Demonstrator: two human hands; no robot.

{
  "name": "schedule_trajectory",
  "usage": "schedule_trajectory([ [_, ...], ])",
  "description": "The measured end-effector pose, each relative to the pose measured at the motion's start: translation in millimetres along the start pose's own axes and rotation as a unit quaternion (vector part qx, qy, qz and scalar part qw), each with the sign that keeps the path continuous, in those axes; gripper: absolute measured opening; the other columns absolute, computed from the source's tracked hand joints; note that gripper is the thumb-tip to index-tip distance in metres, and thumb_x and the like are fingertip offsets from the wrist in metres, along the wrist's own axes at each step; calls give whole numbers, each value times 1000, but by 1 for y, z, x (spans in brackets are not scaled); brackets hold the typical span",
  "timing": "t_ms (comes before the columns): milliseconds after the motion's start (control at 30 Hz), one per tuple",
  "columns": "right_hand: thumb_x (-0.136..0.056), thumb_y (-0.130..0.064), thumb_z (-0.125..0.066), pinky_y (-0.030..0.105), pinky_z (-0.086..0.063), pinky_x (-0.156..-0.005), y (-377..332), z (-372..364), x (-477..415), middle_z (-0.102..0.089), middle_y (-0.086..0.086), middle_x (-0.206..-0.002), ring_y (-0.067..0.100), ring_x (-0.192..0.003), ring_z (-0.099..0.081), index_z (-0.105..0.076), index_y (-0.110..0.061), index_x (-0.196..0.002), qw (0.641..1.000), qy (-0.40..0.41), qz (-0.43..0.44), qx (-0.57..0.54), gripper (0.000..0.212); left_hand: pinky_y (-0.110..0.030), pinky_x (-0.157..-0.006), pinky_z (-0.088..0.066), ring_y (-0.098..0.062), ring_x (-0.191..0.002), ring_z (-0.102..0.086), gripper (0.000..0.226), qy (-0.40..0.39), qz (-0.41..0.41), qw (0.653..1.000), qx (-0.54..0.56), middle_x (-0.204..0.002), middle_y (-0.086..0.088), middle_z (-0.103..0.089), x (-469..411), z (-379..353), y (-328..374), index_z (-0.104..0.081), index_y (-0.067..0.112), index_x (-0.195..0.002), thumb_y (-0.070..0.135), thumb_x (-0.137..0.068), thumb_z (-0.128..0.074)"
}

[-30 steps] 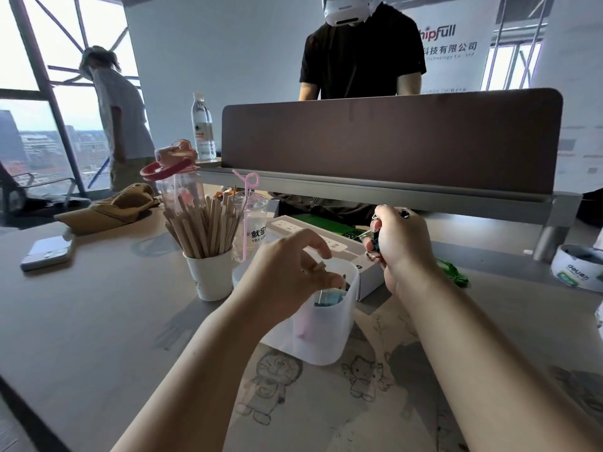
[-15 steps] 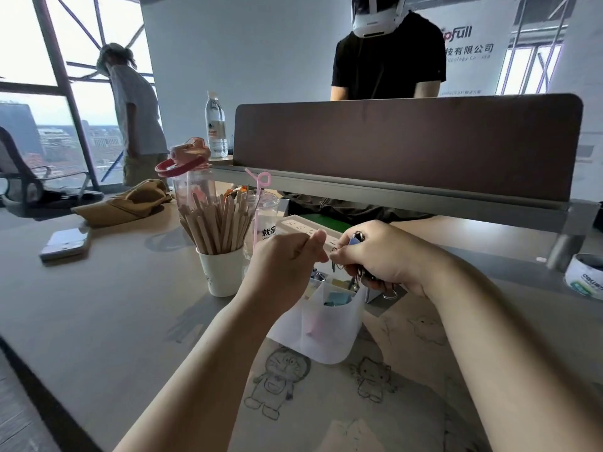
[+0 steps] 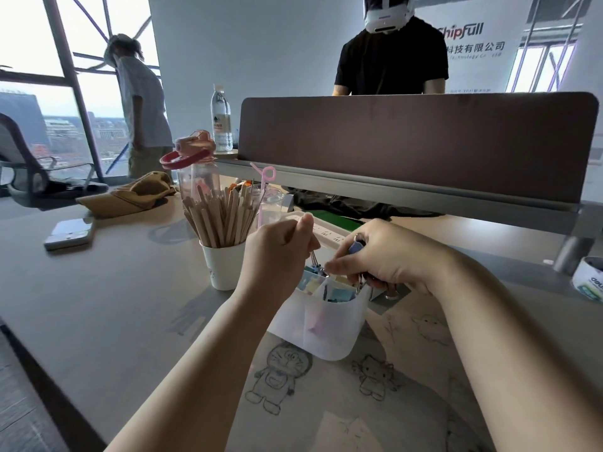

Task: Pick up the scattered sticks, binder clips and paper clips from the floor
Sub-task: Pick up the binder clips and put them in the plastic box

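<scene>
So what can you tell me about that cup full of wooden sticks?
A white paper cup stands upright on the table, packed with flat, pale wooden sticks that stand on end and fan out above its rim. A small printed mark shows low on its side. The left hand overlaps its right edge in view; whether they touch cannot be told.
</scene>
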State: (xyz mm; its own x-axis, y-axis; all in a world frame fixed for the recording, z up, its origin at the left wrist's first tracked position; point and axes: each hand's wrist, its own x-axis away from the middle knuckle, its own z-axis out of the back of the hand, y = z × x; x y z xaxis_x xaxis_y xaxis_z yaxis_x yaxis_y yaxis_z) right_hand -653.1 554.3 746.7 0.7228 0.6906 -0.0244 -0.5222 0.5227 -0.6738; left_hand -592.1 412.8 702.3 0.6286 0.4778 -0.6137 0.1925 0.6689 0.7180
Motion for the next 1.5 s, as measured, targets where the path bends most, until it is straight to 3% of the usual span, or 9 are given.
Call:
schedule_trajectory([
  [167, -88, -21, -64, 22, -40, -43, -2, -4, -6, -63, 4, -66, 9, -44, -49, -66, -8, -88, 995, 82, 6, -48, 14, -4, -51, -40, 10, -57, -57, 39, -4, -7, 1000, 4, -60, 17, -60, 1, -1, -1, -63, 25, -62, 30, -98, -48],
  [367, -91, -18, -56, 22, -42, -42, -3, -18, -8, -69, 7, -72, 12, -43, -49, -64, -7, -89, 999, 41, -3, 1, 14, -8, -51, -42, 3, -53, -56, 41, -4, -4, 1000, -10, -58, 17, -61, 0, -2, -4, -63, 28, -58, 33, -97, -49],
  [567, -90, -29, -59, 21, -41, -51, -2, -20, -10, -64, 0, -75, 10, -59, -54, -61, -17, -83, 994, 95, 20, 59, 14, -4, -48, -39, 9, -53, -56, 39, -16, 4, 1000, -17, -58, 18, -59, 0, -2, -4, -64, 24, -62, 32, -97, -49],
  [767, -95, -37, -48, 24, -47, -44, -3, -21, -12, -70, 0, -75, 5, -44, -51, -64, -18, -86, 991, 109, 49, 66, 27, -7, -50, -41, 1, -52, -56, 38, -13, 8, 1000, -15, -58, 16, -61, 1, -3, -3, -68, 19, -66, 31, -96, -50],
  [833, -95, -37, -48, 28, -46, -52, -2, -22, -13, -67, 6, -76, 13, -55, -53, -65, -12, -85, 984, 137, 67, 87, 32, -5, -50, -40, 3, -51, -56, 39, -14, 9, 1000, -10, -57, 17, -59, 1, -2, -2, -68, 19, -64, 30, -97, -50],
  [1000, -97, -33, -47, 10, -33, -41, 0, -32, -23, -60, 2, -67, 10, -57, -53, -65, -6, -85, 956, 278, 91, 9, 34, -8, -51, -41, 5, -52, -56, 45, 14, 18, 1000, 11, -52, 16, -59, 2, -1, 0, -59, 30, -52, 28, -96, -51],
  [1167, -97, -36, -45, 22, -44, -53, 1, -49, -22, -58, -3, -68, 8, -61, -54, -60, -15, -92, 964, 240, 100, -61, 27, -28, -61, -50, -7, -52, -58, 48, 72, 36, 996, 49, -51, 5, -62, 0, -1, -3, -61, 23, -50, 27, -96, -50],
  [1300, -92, -35, -55, 23, -49, -57, 4, -46, -23, -62, 0, -71, 11, -64, -57, -63, -17, -84, 964, 219, 67, -135, 21, -23, -57, -48, -2, -50, -56, 46, 72, 44, 995, 60, -52, 10, -60, 0, -2, -4, -60, 25, -52, 26, -97, -50],
  [1500, -88, -28, -64, 17, -51, -51, 2, -44, -21, -60, -1, -62, 1, -48, -55, -64, -16, -75, 961, 186, 80, -189, 17, -31, -60, -51, -6, -51, -56, 45, 72, 40, 995, 64, -52, 8, -63, 0, -3, -5, -61, 25, -51, 25, -95, -52],
])
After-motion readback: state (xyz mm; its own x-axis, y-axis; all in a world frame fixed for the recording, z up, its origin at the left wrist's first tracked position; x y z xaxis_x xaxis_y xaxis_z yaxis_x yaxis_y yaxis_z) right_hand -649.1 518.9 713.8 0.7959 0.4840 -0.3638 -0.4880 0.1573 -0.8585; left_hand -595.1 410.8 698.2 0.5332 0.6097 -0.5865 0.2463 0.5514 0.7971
